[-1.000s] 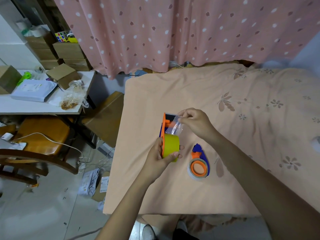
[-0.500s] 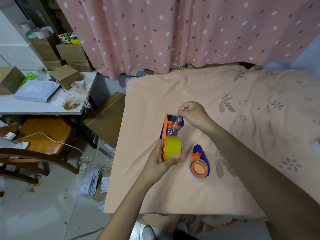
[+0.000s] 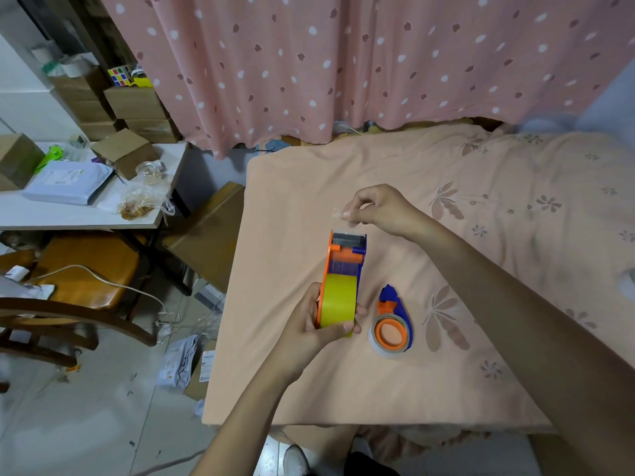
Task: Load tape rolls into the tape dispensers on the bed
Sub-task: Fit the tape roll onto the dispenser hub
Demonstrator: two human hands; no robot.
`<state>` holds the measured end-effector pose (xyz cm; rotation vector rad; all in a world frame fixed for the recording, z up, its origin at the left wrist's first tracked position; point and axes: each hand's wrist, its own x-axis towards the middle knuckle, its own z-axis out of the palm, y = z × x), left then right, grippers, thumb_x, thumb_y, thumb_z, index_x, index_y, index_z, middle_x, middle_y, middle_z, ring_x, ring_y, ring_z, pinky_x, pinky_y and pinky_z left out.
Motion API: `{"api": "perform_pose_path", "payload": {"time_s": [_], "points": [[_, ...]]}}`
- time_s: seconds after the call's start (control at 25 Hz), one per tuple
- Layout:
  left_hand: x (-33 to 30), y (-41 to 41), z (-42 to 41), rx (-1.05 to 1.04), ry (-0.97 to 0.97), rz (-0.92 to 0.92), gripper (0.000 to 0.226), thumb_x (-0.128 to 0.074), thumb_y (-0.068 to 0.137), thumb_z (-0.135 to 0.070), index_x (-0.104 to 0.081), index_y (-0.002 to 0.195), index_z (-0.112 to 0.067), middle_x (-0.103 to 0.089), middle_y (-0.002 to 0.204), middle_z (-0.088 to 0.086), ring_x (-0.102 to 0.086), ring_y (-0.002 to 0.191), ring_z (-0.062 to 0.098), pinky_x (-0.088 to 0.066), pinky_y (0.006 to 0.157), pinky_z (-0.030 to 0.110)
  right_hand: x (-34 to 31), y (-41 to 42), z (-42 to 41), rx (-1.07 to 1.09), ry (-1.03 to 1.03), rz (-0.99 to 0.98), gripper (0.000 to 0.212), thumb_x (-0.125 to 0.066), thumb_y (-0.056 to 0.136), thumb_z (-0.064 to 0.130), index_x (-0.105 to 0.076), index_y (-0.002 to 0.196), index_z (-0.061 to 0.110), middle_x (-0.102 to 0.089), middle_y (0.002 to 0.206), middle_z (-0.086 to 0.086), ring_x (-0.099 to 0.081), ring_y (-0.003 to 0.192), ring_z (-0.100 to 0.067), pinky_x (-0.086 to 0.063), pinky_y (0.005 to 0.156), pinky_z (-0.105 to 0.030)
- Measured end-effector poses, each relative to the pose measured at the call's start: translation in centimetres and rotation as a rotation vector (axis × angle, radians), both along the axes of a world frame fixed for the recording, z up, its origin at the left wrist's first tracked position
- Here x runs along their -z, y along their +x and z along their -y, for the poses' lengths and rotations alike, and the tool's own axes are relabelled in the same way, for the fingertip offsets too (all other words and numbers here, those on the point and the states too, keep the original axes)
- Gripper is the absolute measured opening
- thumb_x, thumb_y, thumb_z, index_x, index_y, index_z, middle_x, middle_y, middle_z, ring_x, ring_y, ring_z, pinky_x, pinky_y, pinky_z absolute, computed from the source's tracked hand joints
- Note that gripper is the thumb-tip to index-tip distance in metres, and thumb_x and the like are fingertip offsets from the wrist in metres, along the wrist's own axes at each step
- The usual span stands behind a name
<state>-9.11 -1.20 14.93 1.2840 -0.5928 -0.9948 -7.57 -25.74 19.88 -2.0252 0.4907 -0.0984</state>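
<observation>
Two hands: left fingers clamp the tape dispenser, right fingers pinch a tape scrap beyond it

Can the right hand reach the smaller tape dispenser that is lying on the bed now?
Probably yes. The small blue and orange dispenser lies in the open on the peach bedsheet, just beneath the right forearm, with nothing over it. But the right hand is pinching a scrap of clear tape, so it should drop that first.

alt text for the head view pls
A left hand holds an orange dispenser loaded with yellow tape over a bed; the right hand pinches a clear scrap above it. A second dispenser lies beside.
</observation>
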Motion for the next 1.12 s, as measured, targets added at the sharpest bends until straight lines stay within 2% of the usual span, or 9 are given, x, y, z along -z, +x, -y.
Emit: {"api": "perform_pose_path", "payload": {"time_s": [0.12, 0.24, 0.4, 0.56, 0.72, 0.92, 1.12], "points": [[-0.4, 0.0, 0.0, 0.008, -0.005, -0.007, 0.047, -0.064, 0.083, -0.001, -0.043, 0.125, -0.003, -0.072, 0.101, 0.012, -0.067, 0.082, 0.025, -0.056, 0.077, 0.035, 0.1, -0.5, 0.4, 0.009, 0.062, 0.007, 0.016, -0.07, 0.086, 0.014, -0.063, 0.072, 0.013, -0.074, 0.084, -0.006, -0.071, 0.075, -0.014, -0.051, 0.068, -0.023], [-1.1, -0.3, 0.3, -0.031, 0.0, 0.001, 0.034, -0.058, 0.09, -0.019, -0.048, 0.119, -0.004, -0.073, 0.091, 0.01, -0.067, 0.076, 0.021, -0.055, 0.073, 0.031, 0.2, -0.7, 0.6, 0.079, 0.12, 0.029, 0.014, -0.065, 0.089, 0.011, -0.059, 0.076, 0.009, -0.074, 0.089, -0.005, -0.074, 0.073, -0.015, -0.051, 0.064, -0.019], [-2.4, -0.1, 0.5, -0.157, 0.043, 0.054, 0.028, -0.051, 0.092, -0.036, -0.056, 0.105, -0.012, -0.073, 0.076, -0.006, -0.066, 0.067, 0.003, -0.053, 0.062, 0.018, 0.3, -0.2, 0.9, 0.205, 0.135, 0.069, 0.017, -0.062, 0.089, 0.008, -0.054, 0.074, 0.01, -0.071, 0.095, -0.009, -0.073, 0.069, -0.017, -0.051, 0.063, -0.021], [-2.4, 0.0, -0.2, -0.259, 0.025, 0.064, 0.034, -0.047, 0.087, -0.038, -0.058, 0.092, -0.006, -0.067, 0.063, -0.001, -0.061, 0.058, 0.006, -0.051, 0.057, 0.018, -0.3, 0.0, 2.4, 0.346, 0.15, 0.119, 0.013, -0.056, 0.091, 0.003, -0.053, 0.079, 0.007, -0.068, 0.095, -0.008, -0.071, 0.061, -0.008, -0.051, 0.062, -0.019], [-2.5, 0.2, -0.6, -0.274, 0.022, 0.072, 0.04, -0.046, 0.086, -0.038, -0.058, 0.091, 0.0, -0.068, 0.062, -0.001, -0.061, 0.057, 0.006, -0.051, 0.057, 0.018, 0.1, 0.3, 2.4, 0.393, 0.138, 0.123, 0.013, -0.052, 0.09, 0.001, -0.052, 0.08, 0.007, -0.068, 0.091, -0.007, -0.072, 0.058, -0.007, -0.053, 0.061, -0.019], [-2.3, 0.9, -1.4, -0.299, 0.049, 0.095, 0.051, -0.048, 0.087, -0.042, -0.055, 0.093, 0.009, -0.068, 0.063, 0.001, -0.062, 0.06, 0.008, -0.051, 0.058, 0.019, 0.3, 0.9, 2.4, 0.462, 0.149, 0.143, 0.013, -0.049, 0.089, 0.0, -0.05, 0.079, 0.008, -0.068, 0.088, -0.006, -0.073, 0.061, -0.013, -0.056, 0.064, -0.025], [-1.1, 1.3, -2.0, -0.324, 0.097, 0.098, 0.054, -0.052, 0.09, -0.048, -0.059, 0.095, 0.005, -0.07, 0.074, 0.013, -0.065, 0.069, 0.016, -0.052, 0.061, 0.023, 0.1, 0.8, 2.5, 0.546, 0.156, 0.143, 0.016, -0.05, 0.089, -0.001, -0.047, 0.077, 0.009, -0.067, 0.084, -0.005, -0.072, 0.057, -0.013, -0.057, 0.065, -0.028]]}}
